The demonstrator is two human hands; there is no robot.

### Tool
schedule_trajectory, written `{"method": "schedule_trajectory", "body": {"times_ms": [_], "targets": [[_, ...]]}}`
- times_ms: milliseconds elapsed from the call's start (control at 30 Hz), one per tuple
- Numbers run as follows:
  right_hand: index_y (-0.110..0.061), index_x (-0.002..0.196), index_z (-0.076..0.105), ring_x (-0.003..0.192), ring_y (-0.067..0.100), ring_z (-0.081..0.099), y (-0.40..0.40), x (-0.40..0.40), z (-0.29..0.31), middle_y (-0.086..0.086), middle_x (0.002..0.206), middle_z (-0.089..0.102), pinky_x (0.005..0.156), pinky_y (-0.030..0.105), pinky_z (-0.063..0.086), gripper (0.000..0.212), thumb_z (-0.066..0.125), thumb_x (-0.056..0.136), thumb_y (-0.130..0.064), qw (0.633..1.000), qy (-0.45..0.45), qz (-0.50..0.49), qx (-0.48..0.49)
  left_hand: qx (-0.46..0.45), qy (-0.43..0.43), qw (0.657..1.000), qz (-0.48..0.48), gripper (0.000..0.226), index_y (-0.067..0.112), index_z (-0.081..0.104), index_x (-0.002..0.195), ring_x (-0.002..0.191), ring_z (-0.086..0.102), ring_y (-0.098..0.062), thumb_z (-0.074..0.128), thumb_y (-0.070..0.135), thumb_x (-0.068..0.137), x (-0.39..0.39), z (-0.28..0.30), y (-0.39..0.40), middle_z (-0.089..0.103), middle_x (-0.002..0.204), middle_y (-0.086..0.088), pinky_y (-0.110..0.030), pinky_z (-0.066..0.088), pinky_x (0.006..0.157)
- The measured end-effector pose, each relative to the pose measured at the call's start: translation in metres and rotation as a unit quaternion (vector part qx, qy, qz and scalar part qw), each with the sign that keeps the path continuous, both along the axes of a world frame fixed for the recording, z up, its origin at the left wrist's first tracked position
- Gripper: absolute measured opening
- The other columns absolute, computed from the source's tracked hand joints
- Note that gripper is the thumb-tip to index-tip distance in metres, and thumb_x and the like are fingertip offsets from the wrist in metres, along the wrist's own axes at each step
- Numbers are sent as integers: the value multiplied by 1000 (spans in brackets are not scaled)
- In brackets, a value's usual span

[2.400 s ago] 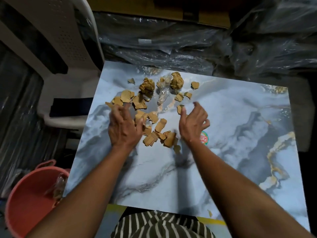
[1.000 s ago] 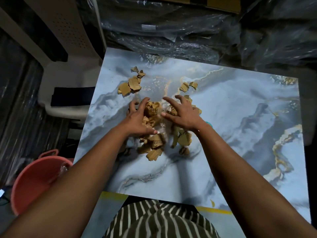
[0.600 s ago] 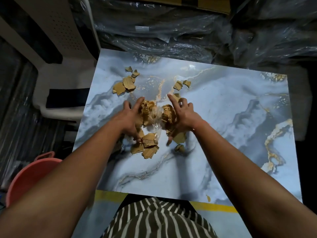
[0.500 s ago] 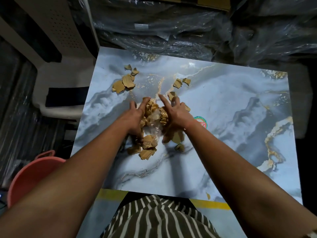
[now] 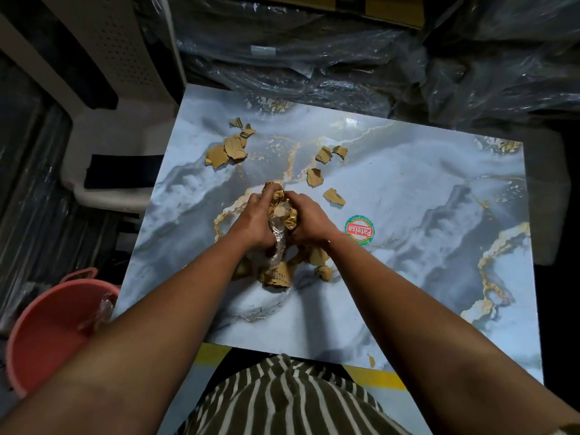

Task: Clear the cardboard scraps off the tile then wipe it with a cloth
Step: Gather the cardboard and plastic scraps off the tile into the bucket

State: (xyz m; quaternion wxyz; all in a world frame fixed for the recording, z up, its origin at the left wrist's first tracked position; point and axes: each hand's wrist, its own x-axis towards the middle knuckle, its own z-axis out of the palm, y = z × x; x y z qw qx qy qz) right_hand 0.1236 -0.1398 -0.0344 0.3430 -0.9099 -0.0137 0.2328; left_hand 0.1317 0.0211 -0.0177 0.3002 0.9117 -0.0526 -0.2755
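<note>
A blue-grey marbled tile [image 5: 408, 215] with gold veins lies in front of me. My left hand [image 5: 254, 219] and my right hand [image 5: 309, 219] are cupped together at its middle and grip a bunch of brown cardboard scraps [image 5: 282, 208] with a crumpled strip of clear plastic [image 5: 277, 246] between the palms. More scraps [image 5: 277, 274] lie on the tile just below my wrists. Loose scraps stay at the far left [image 5: 227, 152] and to the right of my hands [image 5: 323, 174]. No cloth is in view.
A pink bucket [image 5: 47, 334] stands on the floor at the left, below the tile's edge. A white plastic chair [image 5: 103, 89] is at the far left. Goods wrapped in dark plastic [image 5: 345, 58] are piled behind the tile. A round sticker [image 5: 360, 230] sits on the tile.
My hands have swept the spread-out scraps inward, closed together and now clasp a bunch between the palms. Some pieces were left behind at the far left and right.
</note>
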Motion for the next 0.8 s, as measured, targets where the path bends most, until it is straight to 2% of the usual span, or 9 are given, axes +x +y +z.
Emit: {"method": "schedule_trajectory", "body": {"times_ms": [167, 267, 400, 500, 667, 800], "targets": [[-20, 151, 45, 127, 30, 60, -9, -5, 11, 9, 140, 63, 106, 39, 48, 100, 91, 63, -12, 998, -23, -20, 52, -16, -16, 1000, 16, 100, 51, 27, 139, 107, 60, -33, 82, 4, 70, -2, 11, -7, 45, 129, -8, -41, 58, 82], [-23, 151, 45, 125, 29, 61, -14, -4, 20, 8, 138, 64, 105, 40, 50, 101, 92, 62, -10, 997, -32, -18, 67, -28, -33, 999, 29, 101, 52, 26, 138, 107, 60, -32, 85, 7, 69, -2, 16, -10, 48, 128, -9, -39, 57, 83], [-26, 143, 51, 116, 22, 64, -17, -4, 33, 1, 131, 67, 98, 36, 52, 94, 92, 60, -14, 994, -59, -11, 90, -73, -52, 995, 49, 102, 57, 29, 133, 103, 66, -27, 86, 10, 63, -2, 26, -10, 56, 125, -7, -45, 61, 85], [-25, 141, 52, 113, 21, 64, -17, -1, 42, 0, 129, 67, 91, 32, 52, 89, 88, 61, -12, 992, -75, 6, 98, -85, -68, 992, 60, 98, 56, 30, 132, 105, 66, -24, 85, 10, 65, -3, 33, -5, 57, 125, -4, -44, 61, 87], [-24, 144, 51, 119, 18, 62, 1, 2, 58, 0, 135, 65, 94, 27, 48, 88, 91, 66, -16, 987, -104, 55, 106, -93, -102, 987, 86, 94, 49, 32, 135, 106, 67, -24, 86, 14, 67, -13, 48, 14, 63, 121, -4, -42, 59, 89], [-23, 138, 53, 110, 17, 64, 28, 3, 68, 0, 128, 68, 88, 29, 51, 79, 88, 68, -11, 983, -110, 86, 117, -105, -118, 980, 121, 93, 51, 31, 135, 102, 68, -22, 83, 13, 68, -24, 53, 41, 63, 119, -3, -42, 60, 86]]}}
